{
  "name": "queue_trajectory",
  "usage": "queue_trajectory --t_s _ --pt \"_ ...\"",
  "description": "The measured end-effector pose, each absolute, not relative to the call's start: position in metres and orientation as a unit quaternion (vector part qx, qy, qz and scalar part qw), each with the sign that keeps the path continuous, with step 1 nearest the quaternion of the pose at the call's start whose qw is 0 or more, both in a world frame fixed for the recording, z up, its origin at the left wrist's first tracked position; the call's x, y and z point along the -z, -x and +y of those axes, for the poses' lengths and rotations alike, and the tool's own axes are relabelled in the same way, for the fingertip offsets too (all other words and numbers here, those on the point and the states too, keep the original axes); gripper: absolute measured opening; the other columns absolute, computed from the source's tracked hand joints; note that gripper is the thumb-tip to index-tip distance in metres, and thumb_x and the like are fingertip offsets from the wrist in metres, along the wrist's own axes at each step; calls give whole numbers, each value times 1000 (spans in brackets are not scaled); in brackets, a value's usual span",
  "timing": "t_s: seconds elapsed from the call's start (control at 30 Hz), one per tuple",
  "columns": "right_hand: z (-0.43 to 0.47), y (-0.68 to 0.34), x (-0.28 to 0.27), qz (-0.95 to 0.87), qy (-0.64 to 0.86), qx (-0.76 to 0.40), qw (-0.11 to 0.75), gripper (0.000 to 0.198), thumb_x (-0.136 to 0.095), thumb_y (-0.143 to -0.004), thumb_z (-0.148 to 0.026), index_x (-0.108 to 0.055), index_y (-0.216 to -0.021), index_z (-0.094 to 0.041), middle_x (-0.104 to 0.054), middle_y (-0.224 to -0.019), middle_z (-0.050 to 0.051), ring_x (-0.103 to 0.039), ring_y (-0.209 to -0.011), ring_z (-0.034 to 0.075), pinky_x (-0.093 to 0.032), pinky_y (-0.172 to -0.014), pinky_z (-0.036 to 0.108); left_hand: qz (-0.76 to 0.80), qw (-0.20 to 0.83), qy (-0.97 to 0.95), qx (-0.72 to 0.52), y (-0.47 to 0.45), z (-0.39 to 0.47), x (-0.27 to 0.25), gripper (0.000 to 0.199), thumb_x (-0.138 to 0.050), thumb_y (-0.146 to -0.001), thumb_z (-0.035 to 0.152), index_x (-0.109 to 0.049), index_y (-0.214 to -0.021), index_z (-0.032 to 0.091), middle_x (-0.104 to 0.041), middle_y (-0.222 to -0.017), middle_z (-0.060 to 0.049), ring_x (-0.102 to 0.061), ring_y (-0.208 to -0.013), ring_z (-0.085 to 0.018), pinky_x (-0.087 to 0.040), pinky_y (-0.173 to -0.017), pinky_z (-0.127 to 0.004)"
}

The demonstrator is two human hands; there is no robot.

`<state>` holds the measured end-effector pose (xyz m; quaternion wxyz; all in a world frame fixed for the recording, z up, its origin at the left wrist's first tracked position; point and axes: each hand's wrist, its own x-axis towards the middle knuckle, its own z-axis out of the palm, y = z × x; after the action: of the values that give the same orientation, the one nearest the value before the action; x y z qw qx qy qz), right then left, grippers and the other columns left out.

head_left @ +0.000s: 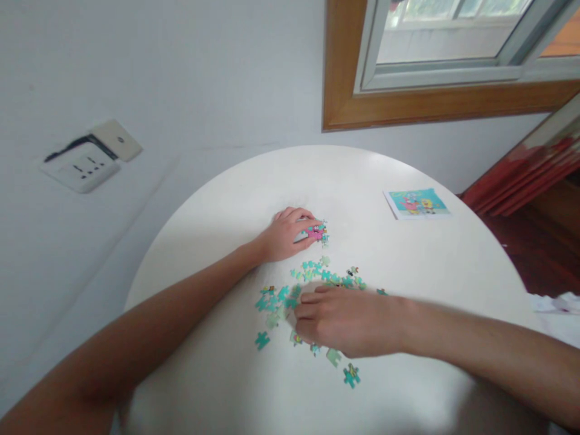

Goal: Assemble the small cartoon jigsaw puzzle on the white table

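Observation:
My left hand [290,235] rests on the table with its fingers stretched out and apart, lying over a small joined section of jigsaw puzzle [316,231]. Pink and teal parts of that section show between thumb and forefinger; the rest is under the hand. Closer to me, my right hand [333,317] is over the loose jigsaw pieces [283,294], its fingers curled down and together. Its fingertips are hidden, so anything pinched in them cannot be made out. Mostly teal and pale green pieces surround it, and one teal-and-yellow piece [351,375] lies nearest me.
A cartoon picture card [417,203] lies on the round white table [203,211] at the right rear. Behind the table are a white wall with a socket [84,168] and a wood-framed window [344,106]. A red curtain [521,175] hangs at the right.

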<state>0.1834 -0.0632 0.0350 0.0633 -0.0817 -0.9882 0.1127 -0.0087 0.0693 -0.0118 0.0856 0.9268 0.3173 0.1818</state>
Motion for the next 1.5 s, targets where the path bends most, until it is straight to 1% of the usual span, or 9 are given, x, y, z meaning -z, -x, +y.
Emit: queue_trajectory --t_s 0.17,0.33,0.43,0.53,0.6,0.67,0.83,1.0,1.5 --pt "-62 -183 -35 -981 72 -173 53 14 -59 -88 -7 -65 -97 -16 -69 -88 7 -59 -90 20 -45 -85 35 318 85 -926 -183 8 69 11 37 -54 -96 45 -64 -128 29 -59 -126 -7 -52 -116 -26 -38 -104 -44" --pt "-40 -193 -46 -905 66 -415 70 11 -59 -91 -11 -66 -86 -17 -67 -88 4 -58 -83 13 -46 -79 27 321 86 -926 -178 9 70 11 36 -55 -96 44 -63 -128 30 -58 -127 -7 -51 -117 -26 -38 -104 -44" --pt "-12 -208 -46 -823 178 -510 177 9 -62 -91 -22 -66 -86 -16 -63 -81 2 -54 -71 11 -46 -67 26 310 87 -932 -169 10 70 11 39 -57 -94 47 -62 -129 31 -58 -127 -7 -50 -118 -27 -38 -103 -46" --pt "21 -225 -32 -735 322 -493 336 14 -64 -88 -28 -64 -83 -15 -58 -69 -1 -48 -62 10 -41 -59 26 296 84 -937 -166 10 69 11 40 -59 -92 48 -62 -128 30 -58 -126 -7 -50 -117 -27 -39 -102 -46" --pt "39 -234 -18 -677 396 -457 419 16 -68 -82 -28 -66 -91 -14 -60 -70 -1 -48 -61 10 -41 -58 26 294 81 -938 -166 10 69 10 40 -59 -92 47 -62 -129 31 -58 -126 -7 -50 -117 -27 -39 -102 -46" --pt "52 -240 -5 -646 453 -423 445 28 -68 -80 -28 -69 -103 -12 -61 -67 -1 -48 -58 10 -41 -57 27 292 81 -939 -164 9 69 10 40 -59 -92 47 -62 -129 31 -58 -126 -7 -50 -116 -26 -39 -102 -45" --pt "58 -238 12 -687 502 -334 404 23 -64 -80 -28 -76 -89 -11 -71 -75 6 -54 -62 13 -44 -62 30 283 85 -941 -163 10 69 10 41 -60 -92 47 -63 -129 30 -58 -126 -7 -50 -116 -27 -38 -102 -45" --pt "53 -231 12 -717 513 -293 369 19 -62 -79 -25 -76 -82 -13 -72 -75 6 -59 -65 14 -45 -66 30 276 83 -944 -160 10 70 11 41 -59 -92 48 -63 -128 29 -58 -125 -8 -50 -116 -27 -38 -102 -44" --pt "53 -225 11 -745 550 -224 306 16 -63 -80 -25 -77 -82 -17 -72 -74 6 -57 -65 15 -42 -65 31 281 88 -942 -162 10 70 11 42 -60 -91 48 -63 -128 28 -58 -126 -8 -50 -117 -26 -37 -103 -45"
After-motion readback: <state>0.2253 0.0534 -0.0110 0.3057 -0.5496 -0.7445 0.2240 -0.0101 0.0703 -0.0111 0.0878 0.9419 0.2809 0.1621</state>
